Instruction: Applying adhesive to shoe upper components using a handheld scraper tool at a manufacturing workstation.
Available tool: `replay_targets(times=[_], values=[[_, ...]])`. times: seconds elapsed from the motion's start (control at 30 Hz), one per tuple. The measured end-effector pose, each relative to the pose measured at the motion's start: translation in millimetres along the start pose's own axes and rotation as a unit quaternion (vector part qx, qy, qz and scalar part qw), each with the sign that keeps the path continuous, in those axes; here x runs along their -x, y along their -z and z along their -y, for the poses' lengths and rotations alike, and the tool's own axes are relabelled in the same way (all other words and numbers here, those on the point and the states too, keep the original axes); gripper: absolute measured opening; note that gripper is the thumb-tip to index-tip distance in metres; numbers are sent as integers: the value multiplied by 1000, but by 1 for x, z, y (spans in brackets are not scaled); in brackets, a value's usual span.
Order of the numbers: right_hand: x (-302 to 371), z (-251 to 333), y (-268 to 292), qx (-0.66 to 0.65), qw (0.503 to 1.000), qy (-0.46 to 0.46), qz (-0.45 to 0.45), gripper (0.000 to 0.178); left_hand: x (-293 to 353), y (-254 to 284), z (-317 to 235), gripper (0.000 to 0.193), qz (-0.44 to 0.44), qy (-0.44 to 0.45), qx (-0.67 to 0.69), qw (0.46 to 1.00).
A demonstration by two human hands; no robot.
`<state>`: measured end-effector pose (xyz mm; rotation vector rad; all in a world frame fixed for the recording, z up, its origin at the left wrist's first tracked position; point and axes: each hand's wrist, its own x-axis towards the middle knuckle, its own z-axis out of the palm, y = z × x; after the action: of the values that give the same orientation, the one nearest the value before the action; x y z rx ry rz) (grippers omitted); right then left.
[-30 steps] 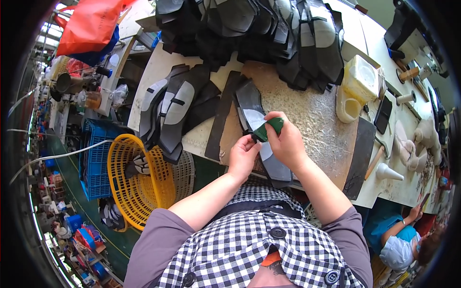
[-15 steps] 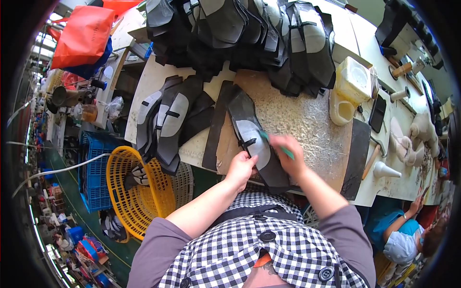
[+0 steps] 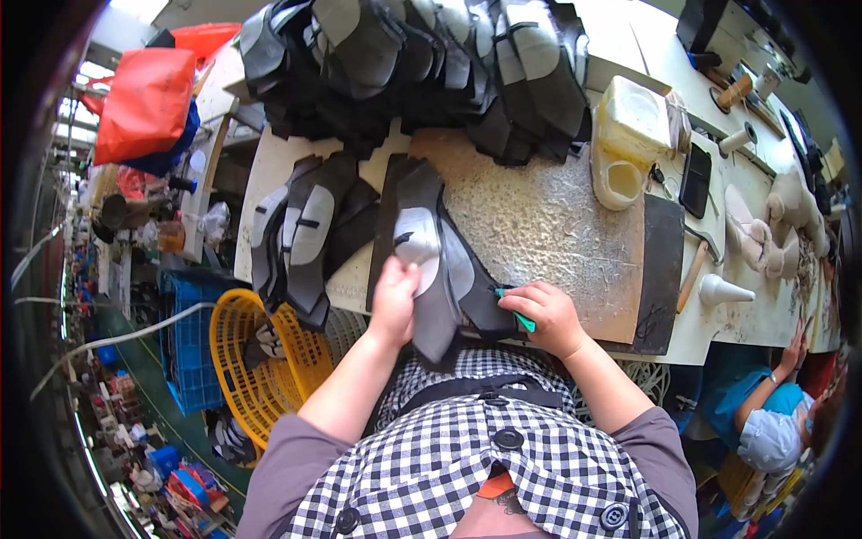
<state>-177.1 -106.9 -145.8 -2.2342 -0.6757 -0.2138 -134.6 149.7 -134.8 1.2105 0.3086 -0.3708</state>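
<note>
My left hand [image 3: 395,301] grips a black foam-like cut piece [image 3: 435,323] with a silver-grey oval patch and a small black strap, thumb on top. Beneath it, fanned out to the right, lies a similar piece [image 3: 461,265] with its own grey patch. My right hand [image 3: 549,316] is closed around a slim green-handled tool [image 3: 524,321] whose exact kind I cannot make out. The tool's end is by the lower right corner of the underlying piece. Both pieces rest at the near left part of a glue-crusted board [image 3: 557,242].
More such pieces [image 3: 310,225] lie to the left, with big stacks [image 3: 431,54] at the back. A yellowed plastic container [image 3: 633,117], phone [image 3: 696,180], hammer [image 3: 693,269] and white cone-shaped nozzle [image 3: 725,290] stand right. A yellow basket [image 3: 220,350] is lower left; another person [image 3: 772,422] sits lower right.
My left hand has shifted left with the upper piece, and the piece under it now shows. My right hand has moved down from the patch to the lower corner, still with the green-handled tool.
</note>
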Motion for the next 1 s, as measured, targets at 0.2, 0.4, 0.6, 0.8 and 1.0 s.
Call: replay_targets(times=[0.2, 0.4, 0.6, 0.8, 1.0], values=[[4, 5, 4, -25, 995, -88, -27, 33, 23, -60, -117, 24, 72, -311, -218, 922], [-3, 12, 26, -148, 953, -141, -222, 18, -116, -153, -167, 37, 24, -357, -148, 922], [-21, -45, 103, -16, 876, -229, -425, 16, -150, -140, -106, 42, 2, -351, -252, 902], [-44, -107, 109, 46, 876, -318, -359, 17, -115, -30, -3, 26, -26, -213, -334, 918], [-36, -123, 103, -226, 792, -425, -375, 14, -100, 33, -9, 37, -101, -212, -489, 840]])
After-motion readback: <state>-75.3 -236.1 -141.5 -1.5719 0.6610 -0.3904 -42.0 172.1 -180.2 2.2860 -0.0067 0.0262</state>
